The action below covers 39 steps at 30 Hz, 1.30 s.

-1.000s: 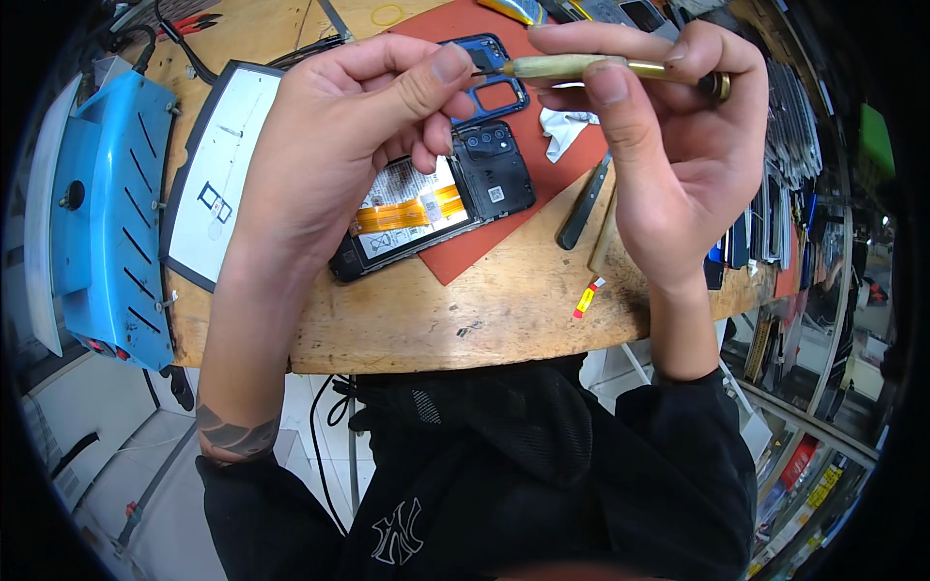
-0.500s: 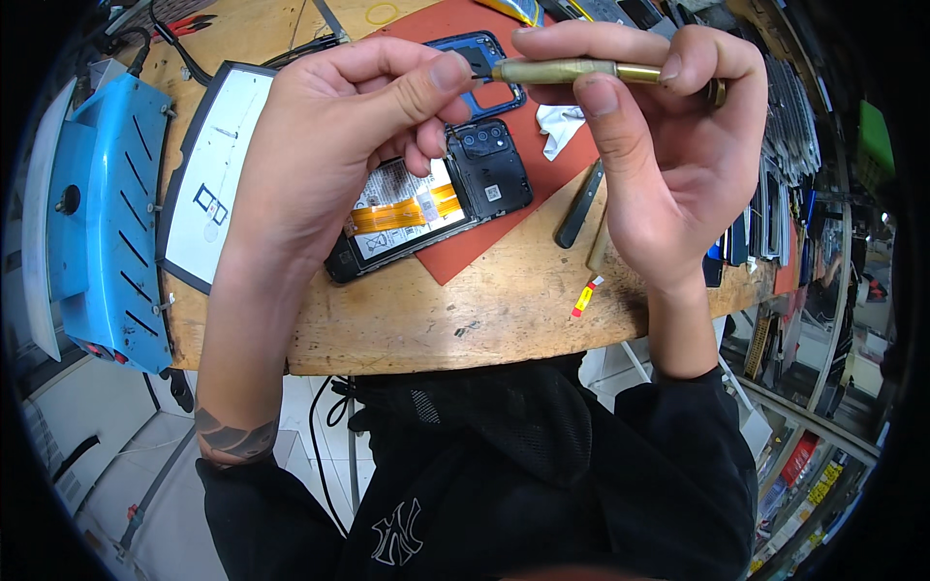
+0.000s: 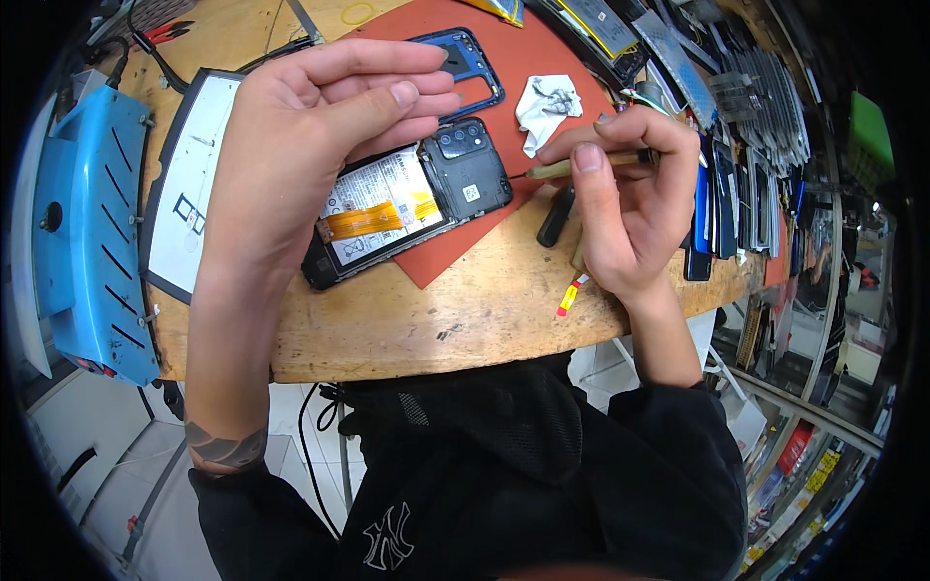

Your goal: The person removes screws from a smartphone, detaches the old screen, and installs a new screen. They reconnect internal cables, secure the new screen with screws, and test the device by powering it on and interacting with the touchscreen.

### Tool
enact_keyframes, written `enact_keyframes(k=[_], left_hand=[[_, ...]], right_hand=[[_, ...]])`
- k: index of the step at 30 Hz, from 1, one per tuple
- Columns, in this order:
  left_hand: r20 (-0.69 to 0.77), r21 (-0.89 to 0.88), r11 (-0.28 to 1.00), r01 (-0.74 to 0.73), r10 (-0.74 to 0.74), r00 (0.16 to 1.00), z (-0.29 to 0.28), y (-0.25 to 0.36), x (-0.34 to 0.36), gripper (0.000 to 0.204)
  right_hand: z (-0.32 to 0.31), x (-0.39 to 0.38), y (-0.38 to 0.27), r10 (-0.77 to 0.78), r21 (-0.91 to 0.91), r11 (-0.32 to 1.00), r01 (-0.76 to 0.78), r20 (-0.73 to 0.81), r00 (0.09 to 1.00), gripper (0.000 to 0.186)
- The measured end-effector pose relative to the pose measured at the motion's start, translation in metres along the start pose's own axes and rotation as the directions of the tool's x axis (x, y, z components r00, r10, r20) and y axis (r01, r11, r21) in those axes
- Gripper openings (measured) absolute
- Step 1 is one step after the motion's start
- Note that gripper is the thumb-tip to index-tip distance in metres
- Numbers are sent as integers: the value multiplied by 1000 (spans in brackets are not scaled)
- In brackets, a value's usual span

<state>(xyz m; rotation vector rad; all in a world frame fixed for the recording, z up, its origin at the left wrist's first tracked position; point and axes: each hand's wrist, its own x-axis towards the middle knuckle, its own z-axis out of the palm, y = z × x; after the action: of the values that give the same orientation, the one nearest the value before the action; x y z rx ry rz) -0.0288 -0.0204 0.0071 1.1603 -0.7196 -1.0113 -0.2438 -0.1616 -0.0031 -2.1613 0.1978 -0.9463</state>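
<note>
A black phone [image 3: 448,218] lies with its back off, showing a battery and an orange flex cable, partly on a red-brown mat [image 3: 441,266]. Over its left part hovers my left hand [image 3: 295,145], empty, fingers stretched out. My right hand [image 3: 635,208] grips a slim brass-coloured screwdriver [image 3: 550,170] between thumb and fingers. The screwdriver's thin tip points left, close to the phone's right edge near the camera lenses; whether they touch I cannot tell. Behind the phone lies a blue phone shell [image 3: 491,73]. Beneath my right hand is a tool with a black handle [image 3: 555,221], partly hidden.
A crumpled white tissue [image 3: 545,108] rests on the mat. To the left stand a blue slotted device [image 3: 102,232] and a white panel with a dark frame [image 3: 184,155]. Stacked phone parts [image 3: 760,107] crowd the right. A thin tool with a red-yellow end [image 3: 570,298] lies near the table's front edge.
My left hand has come away from the screwdriver tip, and its fingers have straightened. My right hand has lowered the screwdriver toward the phone's camera end.
</note>
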Motion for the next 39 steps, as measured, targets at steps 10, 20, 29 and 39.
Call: enact_keyframes(k=[10,20,29,39], left_hand=[[-31,56,998,28,-26,999,0,2,-1,30],[-105,21,1000,-17,19,994,1,0,-2,25],[-43,49,996,77,-75,996,7,2,-3,23],[4,74,997,26,-26,1000,5,-1,-1,24]], right_hand=[[1,12,-10,8,-70,998,-2,93,996,25],[-22,32,-35,27,-494,852,174,373,928,29],[-15,29,-33,109,-427,904,20,275,955,24],[-11,31,-39,98,-492,869,46,261,960,22]])
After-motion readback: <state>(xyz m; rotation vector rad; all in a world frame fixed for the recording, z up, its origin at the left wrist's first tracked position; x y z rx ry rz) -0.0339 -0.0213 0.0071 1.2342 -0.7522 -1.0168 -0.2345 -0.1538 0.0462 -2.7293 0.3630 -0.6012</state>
